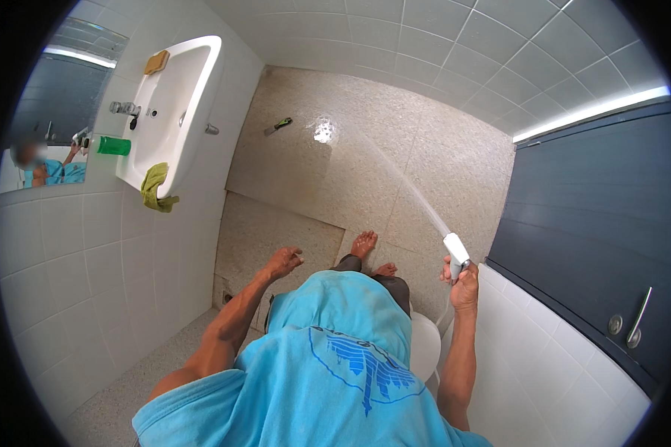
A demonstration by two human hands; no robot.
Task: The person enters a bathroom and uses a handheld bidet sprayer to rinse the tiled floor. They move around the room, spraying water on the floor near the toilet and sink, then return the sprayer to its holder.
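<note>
My right hand (pixel 464 284) is wrapped round a white handheld sprayer (pixel 456 249), its hose hanging below. A jet of water (pixel 406 182) runs from it toward the far left and strikes the floor in a bright wet patch (pixel 323 131). Just left of that patch lies a small green and dark brush-like tool (pixel 279 126); its exact kind is hard to make out. My left hand (pixel 284 262) hovers over the floor beside my knee, holding nothing, its fingers loosely bent and slightly apart.
A white washbasin (pixel 209 82) juts from the left wall, bearing a green cup (pixel 114 145), a yellow-brown sponge (pixel 156 62) and an olive cloth (pixel 156 186). A white toilet (pixel 426 346) is behind me. The dark door (pixel 589 216) is on the right. One floor section has a raised edge (pixel 283 208).
</note>
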